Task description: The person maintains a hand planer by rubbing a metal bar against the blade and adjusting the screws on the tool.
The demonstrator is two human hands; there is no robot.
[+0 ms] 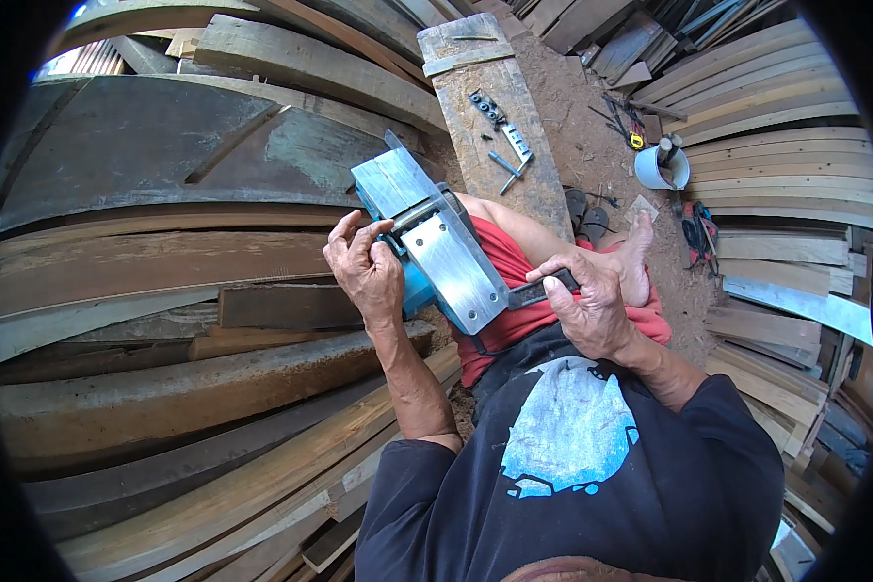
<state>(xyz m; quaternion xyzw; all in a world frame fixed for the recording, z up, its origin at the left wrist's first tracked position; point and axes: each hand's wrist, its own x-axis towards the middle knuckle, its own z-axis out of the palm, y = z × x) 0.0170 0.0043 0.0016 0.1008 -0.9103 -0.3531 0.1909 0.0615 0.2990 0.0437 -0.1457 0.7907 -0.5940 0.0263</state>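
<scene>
An electric hand planer (456, 267) lies upside down across my lap, its flat metal sole facing up and its blue body showing along the left side. My left hand (367, 257) is at the planer's side, with curled fingertips touching the blade drum (412, 215) between the two sole plates. A dark flat bar (529, 294) reaches from the near end of the sole into my right hand (592, 306), whose fingers and thumb close around it. Whether the bar is fixed to the planer, I cannot tell.
Ahead, a worn plank (509, 107) carries a T-handled wrench (514, 173) and small metal parts (488, 107). On the right stand a white bucket (662, 173), a yellow tape measure (636, 140) and red-handled tools (698, 233). Stacked timber (165, 388) lines both sides.
</scene>
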